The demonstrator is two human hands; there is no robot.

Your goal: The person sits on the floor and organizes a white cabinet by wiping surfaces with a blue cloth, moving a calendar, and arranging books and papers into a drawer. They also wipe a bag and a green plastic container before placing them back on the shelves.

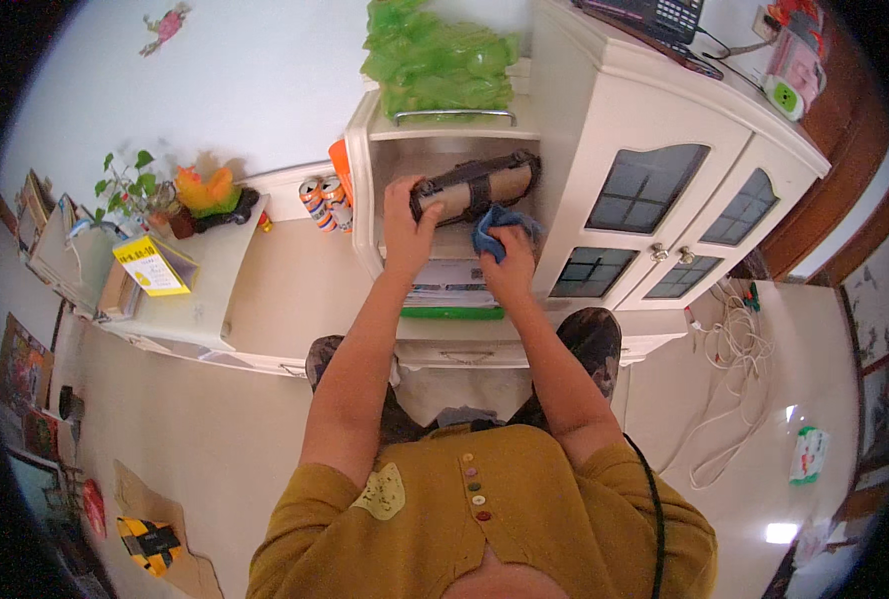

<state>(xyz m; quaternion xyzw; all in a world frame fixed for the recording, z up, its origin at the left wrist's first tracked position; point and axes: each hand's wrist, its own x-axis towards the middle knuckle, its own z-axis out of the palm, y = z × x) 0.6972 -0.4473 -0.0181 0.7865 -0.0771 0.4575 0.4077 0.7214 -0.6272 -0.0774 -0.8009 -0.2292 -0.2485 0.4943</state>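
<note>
My left hand (411, 228) grips the near left end of a long brown case with black trim and a black strap (504, 187). The case lies tilted in the open cubby of a cream cabinet (369, 202), its right end towards the tall unit. A crumpled blue cloth (498, 224) is bunched in my right hand (510, 262), close below the right half of the case. Whether the cloth touches the case cannot be told. On the shelf beneath lie papers or books (452, 288) and a flat green item (452, 314).
Green plastic (441, 60) is heaped atop the cubby behind a metal rail (456, 114). Right stands a cabinet with glazed doors (647, 187). Drink cans (326, 202) stand left, near a desk calendar (152, 266). Coiled white cables (737, 344) lie on the floor.
</note>
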